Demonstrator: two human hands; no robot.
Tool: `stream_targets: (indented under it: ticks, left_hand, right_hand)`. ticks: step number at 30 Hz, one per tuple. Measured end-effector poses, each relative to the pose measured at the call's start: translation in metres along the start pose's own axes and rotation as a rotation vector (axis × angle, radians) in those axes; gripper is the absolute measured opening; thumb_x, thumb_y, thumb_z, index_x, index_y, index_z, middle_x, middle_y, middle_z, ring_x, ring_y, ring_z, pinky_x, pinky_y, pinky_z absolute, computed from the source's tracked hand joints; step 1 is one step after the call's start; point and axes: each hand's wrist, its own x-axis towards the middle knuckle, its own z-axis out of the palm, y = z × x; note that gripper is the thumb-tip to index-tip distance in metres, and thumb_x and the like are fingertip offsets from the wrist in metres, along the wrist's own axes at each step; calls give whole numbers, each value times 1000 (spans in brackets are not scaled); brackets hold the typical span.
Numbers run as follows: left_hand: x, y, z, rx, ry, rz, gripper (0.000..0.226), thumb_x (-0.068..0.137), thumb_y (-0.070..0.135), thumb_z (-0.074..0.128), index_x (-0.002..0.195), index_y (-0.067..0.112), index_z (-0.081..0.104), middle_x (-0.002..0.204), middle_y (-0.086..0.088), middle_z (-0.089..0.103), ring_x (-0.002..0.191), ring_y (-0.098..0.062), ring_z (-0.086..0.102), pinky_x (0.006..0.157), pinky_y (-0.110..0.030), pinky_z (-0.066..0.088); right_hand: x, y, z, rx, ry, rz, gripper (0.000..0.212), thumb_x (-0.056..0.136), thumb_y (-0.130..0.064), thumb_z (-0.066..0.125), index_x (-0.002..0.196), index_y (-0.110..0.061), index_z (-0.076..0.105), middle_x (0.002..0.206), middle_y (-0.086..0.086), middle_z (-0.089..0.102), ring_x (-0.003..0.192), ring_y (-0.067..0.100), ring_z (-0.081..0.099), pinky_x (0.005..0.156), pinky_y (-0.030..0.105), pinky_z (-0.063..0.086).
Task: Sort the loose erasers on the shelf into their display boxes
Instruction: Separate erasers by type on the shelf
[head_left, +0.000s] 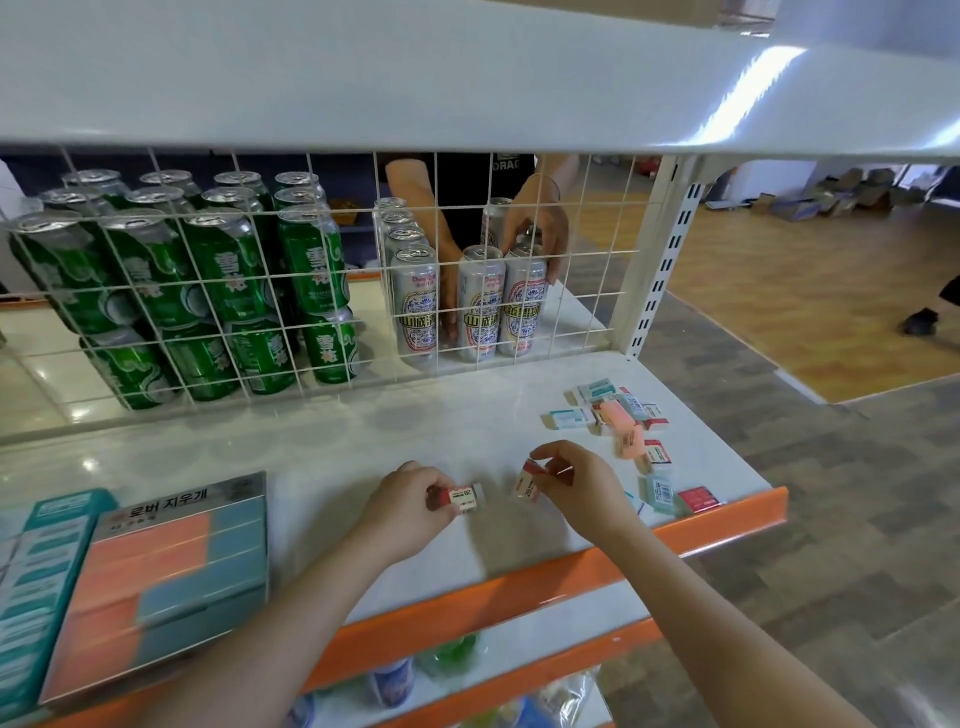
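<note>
Left hand (410, 506) pinches eraser (462, 500); right hand (576, 486) pinches blurred second eraser (527, 483).

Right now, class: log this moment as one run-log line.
left hand: holds eraser | right hand: holds eraser | loose erasers: shelf right | display boxes: left

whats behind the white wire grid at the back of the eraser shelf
Behind the white wire grid stand green drink cans on the left and silver patterned cans on the right, handled by another person's hands. Rear cans are partly covered by the front ones.
</note>
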Motion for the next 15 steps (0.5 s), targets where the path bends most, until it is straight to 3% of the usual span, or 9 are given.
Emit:
stream_targets:
  ticks: [7, 11, 15]
  left_hand:
    - [6, 7, 2, 170, -142, 89, 46, 91, 11, 46, 132, 30, 48, 118, -6, 48, 115, -22, 45, 97, -27, 36]
    - [9, 10, -2, 139, -220, 26, 47, 90, 12, 47, 133, 33, 46, 119, -5, 45, 117, -22, 46, 98, -23, 36]
    - [12, 16, -7, 123, -280, -8, 45, 89, 16, 50, 131, 31, 48, 116, -6, 46, 111, -21, 51, 91, -20, 36]
  right_hand:
    - [0, 2, -6, -134, -30, -20, 25, 90, -15, 55, 114, -16, 64, 102, 8, 65, 81, 12, 54, 74, 19, 40]
    - [1, 4, -8, -156, -40, -26, 24, 91, -11, 53, 112, -16, 64, 104, 9, 64, 83, 13, 55, 76, 21, 43]
    - [1, 5, -7, -137, -70, -24, 30, 92, -6, 47, 115, -20, 61, 103, 8, 62, 87, 16, 59, 69, 16, 42]
